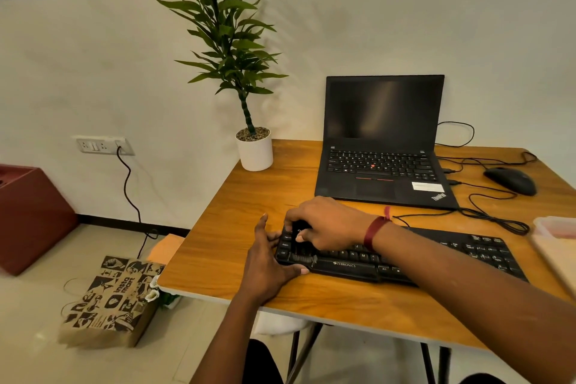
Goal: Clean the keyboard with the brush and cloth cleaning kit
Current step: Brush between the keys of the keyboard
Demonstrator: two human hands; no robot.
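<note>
A black Zebronics keyboard (436,254) lies along the near side of the wooden table (237,203). My right hand (324,223) reaches across it and is closed around a black brush (304,254), whose bristles rest on the keys at the keyboard's left end. My left hand (268,262) clasps the keyboard's left edge, thumb on the front edge and fingers on the far corner. A red band circles my right wrist. I see no cloth.
An open black laptop (383,146) stands behind the keyboard, a black mouse (511,180) and tangled cables to its right. A potted plant (254,150) occupies the far left corner. A pale container (554,226) sits at the right edge. A paper bag (112,302) lies on the floor.
</note>
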